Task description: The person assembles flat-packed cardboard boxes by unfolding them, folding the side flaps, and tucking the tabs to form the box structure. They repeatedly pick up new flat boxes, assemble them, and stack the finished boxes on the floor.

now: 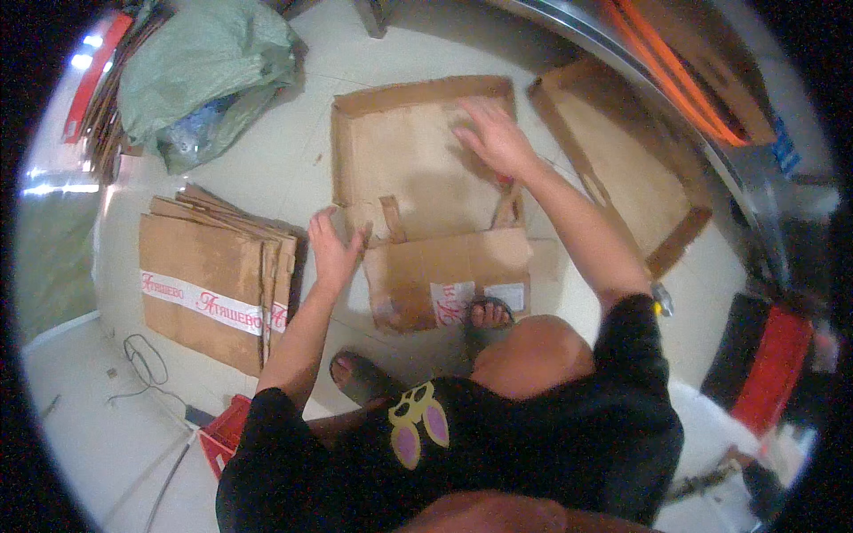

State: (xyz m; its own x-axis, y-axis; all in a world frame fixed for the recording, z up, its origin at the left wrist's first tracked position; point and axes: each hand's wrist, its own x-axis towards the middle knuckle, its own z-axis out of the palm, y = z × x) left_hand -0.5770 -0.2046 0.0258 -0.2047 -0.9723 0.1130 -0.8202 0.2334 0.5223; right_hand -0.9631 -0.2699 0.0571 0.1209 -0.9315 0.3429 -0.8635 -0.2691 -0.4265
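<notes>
A brown cardboard box (400,147) lies partly unfolded on the floor before me. Its far side and left side stand up, while its near panel (400,271), with white and red tape and a white label, lies flat toward my feet. My right hand (494,140) is open over the box's far right corner, fingers stretched; I cannot tell whether it touches the cardboard. Beside the box's near left corner, my left hand (334,253) is open, thumb apart from the fingers, with nothing in it.
A stack of flattened cardboard boxes (200,253) stands at left. Behind it sits a green plastic sack (209,67). Another opened cardboard box (622,147) lies at right beneath a metal edge. My sandalled feet (489,313) are close to the near panel. A cable (147,364) runs at lower left.
</notes>
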